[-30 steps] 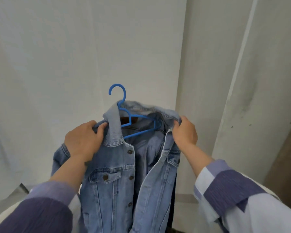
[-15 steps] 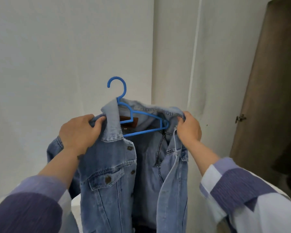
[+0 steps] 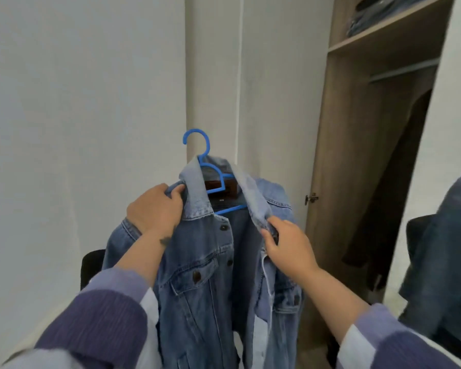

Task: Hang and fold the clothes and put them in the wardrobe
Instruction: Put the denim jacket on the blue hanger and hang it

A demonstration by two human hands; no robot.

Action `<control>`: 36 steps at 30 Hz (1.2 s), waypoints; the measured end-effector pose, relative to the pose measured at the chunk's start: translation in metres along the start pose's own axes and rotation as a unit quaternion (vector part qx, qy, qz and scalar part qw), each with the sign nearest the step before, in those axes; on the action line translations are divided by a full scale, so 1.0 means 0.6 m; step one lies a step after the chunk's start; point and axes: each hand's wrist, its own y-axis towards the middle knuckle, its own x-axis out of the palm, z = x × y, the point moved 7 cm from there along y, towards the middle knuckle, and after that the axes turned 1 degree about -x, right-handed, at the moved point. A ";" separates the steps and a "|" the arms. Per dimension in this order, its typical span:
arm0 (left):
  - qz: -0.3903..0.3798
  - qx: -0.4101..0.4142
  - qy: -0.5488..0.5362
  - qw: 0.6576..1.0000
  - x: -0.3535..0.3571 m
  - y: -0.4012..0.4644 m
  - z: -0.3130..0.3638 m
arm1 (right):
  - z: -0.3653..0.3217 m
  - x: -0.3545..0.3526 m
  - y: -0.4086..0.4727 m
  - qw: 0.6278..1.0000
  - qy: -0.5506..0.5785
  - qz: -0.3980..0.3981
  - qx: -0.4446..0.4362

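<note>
A blue denim jacket (image 3: 205,275) hangs on a blue plastic hanger (image 3: 201,155), held up in front of me. My left hand (image 3: 153,209) grips the jacket's left shoulder by the collar. My right hand (image 3: 288,243) pinches the right collar edge lower down. The hanger's hook stands free above the collar. To the right stands the wooden wardrobe (image 3: 357,155), open, with a hanging rail (image 3: 402,73) and dark clothes (image 3: 389,195) hanging under it.
Folded clothes (image 3: 378,17) lie on the wardrobe's upper shelf. A white wall and corner pillar (image 3: 210,75) are straight ahead. A dark chair back (image 3: 91,265) shows low on the left. A mirror at the right edge reflects denim (image 3: 442,257).
The view has swung right, bringing the open wardrobe into sight. My right hand slid down from the jacket's shoulder to the collar edge. My left hand keeps its grip.
</note>
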 end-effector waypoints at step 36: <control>-0.081 0.230 -0.195 0.950 0.145 -0.153 0.251 | 0.063 -0.221 0.161 0.965 0.157 0.182 0.108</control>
